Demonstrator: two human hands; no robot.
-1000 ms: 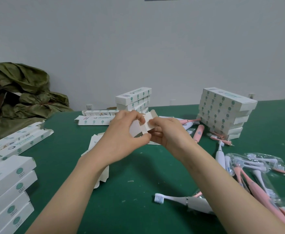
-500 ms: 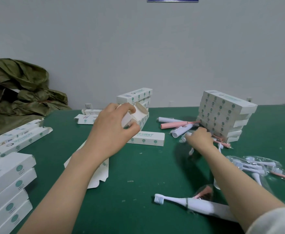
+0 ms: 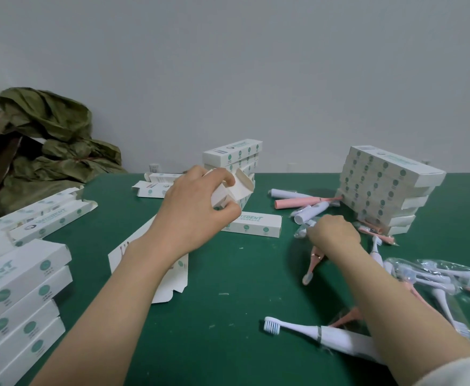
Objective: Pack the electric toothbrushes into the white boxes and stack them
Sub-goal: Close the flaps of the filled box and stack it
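Note:
My left hand (image 3: 192, 210) grips an open white box (image 3: 235, 188) above the green table, its end flaps spread. My right hand (image 3: 332, 232) reaches down among loose toothbrush handles by the right stack, fingers curled around a clear-wrapped handle (image 3: 302, 228); a pink brush head (image 3: 313, 263) pokes out below the hand. White and pink handles (image 3: 303, 201) lie just beyond. A white electric toothbrush (image 3: 311, 332) lies near me under my right forearm. A closed box (image 3: 253, 224) lies flat between my hands.
Stacks of filled white boxes stand at right (image 3: 384, 188), centre back (image 3: 232, 156) and near left (image 3: 16, 296). Flat box blanks (image 3: 144, 263) lie under my left arm. Bagged brush heads (image 3: 434, 277) sit at the right edge. Green sacking (image 3: 47, 151) is heaped at far left.
My right hand let go of the box and moved right and down to the loose handles. My left hand kept the open box and lifted it slightly back.

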